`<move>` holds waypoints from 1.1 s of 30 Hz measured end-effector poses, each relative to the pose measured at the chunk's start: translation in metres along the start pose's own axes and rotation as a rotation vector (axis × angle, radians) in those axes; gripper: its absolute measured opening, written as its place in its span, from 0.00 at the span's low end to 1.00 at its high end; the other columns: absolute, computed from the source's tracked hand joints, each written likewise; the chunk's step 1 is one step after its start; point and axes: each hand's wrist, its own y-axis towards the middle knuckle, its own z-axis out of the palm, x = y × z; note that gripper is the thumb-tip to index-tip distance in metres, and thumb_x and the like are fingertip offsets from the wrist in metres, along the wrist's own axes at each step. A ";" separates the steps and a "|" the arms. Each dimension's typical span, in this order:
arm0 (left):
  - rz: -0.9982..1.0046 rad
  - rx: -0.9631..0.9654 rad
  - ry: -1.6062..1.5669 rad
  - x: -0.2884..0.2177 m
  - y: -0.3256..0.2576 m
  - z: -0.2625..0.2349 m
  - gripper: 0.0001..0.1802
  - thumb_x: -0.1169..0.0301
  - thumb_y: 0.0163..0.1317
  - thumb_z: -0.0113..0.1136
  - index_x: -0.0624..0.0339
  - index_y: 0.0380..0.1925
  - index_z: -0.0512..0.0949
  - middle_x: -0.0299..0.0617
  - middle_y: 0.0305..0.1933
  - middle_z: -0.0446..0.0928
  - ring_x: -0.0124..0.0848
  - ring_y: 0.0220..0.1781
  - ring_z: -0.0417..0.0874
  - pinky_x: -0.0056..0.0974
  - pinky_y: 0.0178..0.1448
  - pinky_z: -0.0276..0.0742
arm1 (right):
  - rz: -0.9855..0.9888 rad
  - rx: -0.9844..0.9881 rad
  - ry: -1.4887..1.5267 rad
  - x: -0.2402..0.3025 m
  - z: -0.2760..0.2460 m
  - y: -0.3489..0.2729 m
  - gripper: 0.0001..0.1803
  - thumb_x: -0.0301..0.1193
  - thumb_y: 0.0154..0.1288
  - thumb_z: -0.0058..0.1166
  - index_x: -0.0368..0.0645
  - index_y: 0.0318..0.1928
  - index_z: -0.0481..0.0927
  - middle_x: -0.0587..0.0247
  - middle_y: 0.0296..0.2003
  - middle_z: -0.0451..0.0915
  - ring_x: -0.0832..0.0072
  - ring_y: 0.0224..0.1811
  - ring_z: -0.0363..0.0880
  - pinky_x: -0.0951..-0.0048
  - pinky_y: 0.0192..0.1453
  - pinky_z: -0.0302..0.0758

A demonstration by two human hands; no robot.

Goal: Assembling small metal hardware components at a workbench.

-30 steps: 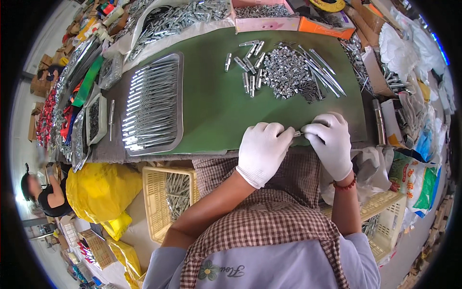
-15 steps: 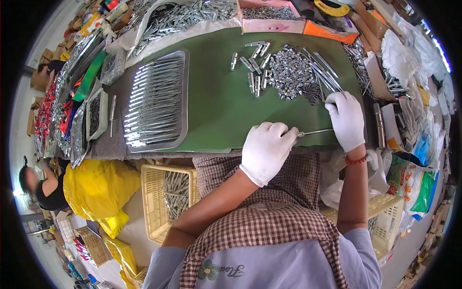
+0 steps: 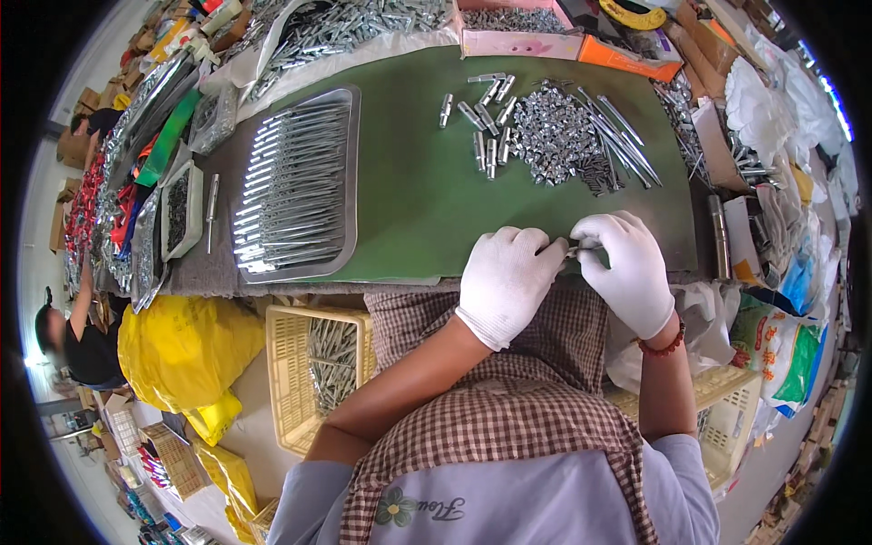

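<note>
Hands together again: right hand back beside left hand.

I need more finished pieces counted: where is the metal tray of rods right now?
In the head view, the metal tray lies on the left of the green mat, left of both gloved hands, with the yellow basket below it.

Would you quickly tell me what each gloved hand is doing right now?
Left hand: closed on a small metal part.
Right hand: pinching the same part's other end.
</note>
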 end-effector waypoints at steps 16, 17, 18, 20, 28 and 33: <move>-0.006 -0.030 -0.013 0.000 0.000 0.001 0.12 0.68 0.55 0.70 0.50 0.40 0.85 0.36 0.33 0.78 0.41 0.35 0.81 0.47 0.39 0.77 | 0.015 -0.136 -0.527 -0.001 -0.011 -0.031 0.20 0.23 0.55 0.60 0.40 0.51 0.79 0.54 0.48 0.83 0.56 0.52 0.81 0.54 0.58 0.76; -0.017 -0.021 -0.019 0.001 -0.001 -0.001 0.13 0.68 0.55 0.70 0.49 0.42 0.85 0.35 0.34 0.78 0.41 0.35 0.81 0.47 0.39 0.77 | 0.216 -0.129 -0.476 -0.016 -0.026 -0.035 0.23 0.24 0.59 0.60 0.39 0.57 0.78 0.52 0.54 0.81 0.54 0.58 0.79 0.53 0.63 0.73; -0.012 -0.024 -0.024 -0.001 0.000 -0.002 0.13 0.68 0.55 0.70 0.49 0.42 0.85 0.35 0.34 0.78 0.41 0.35 0.81 0.47 0.39 0.77 | 0.132 -0.382 -0.675 -0.045 -0.034 -0.052 0.26 0.26 0.64 0.59 0.39 0.63 0.76 0.51 0.57 0.80 0.53 0.60 0.77 0.52 0.66 0.70; -0.031 0.010 -0.021 0.000 -0.001 -0.002 0.13 0.68 0.56 0.70 0.49 0.42 0.85 0.35 0.34 0.78 0.41 0.36 0.82 0.47 0.40 0.77 | 0.458 -0.390 -0.909 -0.076 -0.056 -0.062 0.29 0.31 0.70 0.57 0.46 0.71 0.71 0.50 0.59 0.79 0.50 0.61 0.76 0.52 0.66 0.71; -0.034 0.009 -0.063 -0.002 0.001 0.000 0.12 0.66 0.57 0.69 0.48 0.43 0.85 0.35 0.34 0.78 0.41 0.37 0.81 0.47 0.41 0.77 | 0.431 -0.387 -0.689 -0.134 -0.054 -0.085 0.28 0.32 0.70 0.57 0.51 0.70 0.73 0.45 0.50 0.79 0.47 0.51 0.79 0.53 0.57 0.75; -0.009 0.022 -0.023 -0.010 0.009 -0.004 0.10 0.63 0.57 0.68 0.48 0.38 0.85 0.35 0.33 0.77 0.40 0.36 0.81 0.46 0.40 0.75 | 0.562 -0.280 -0.848 -0.120 -0.055 -0.073 0.27 0.35 0.70 0.57 0.53 0.69 0.74 0.47 0.52 0.79 0.49 0.55 0.77 0.53 0.60 0.74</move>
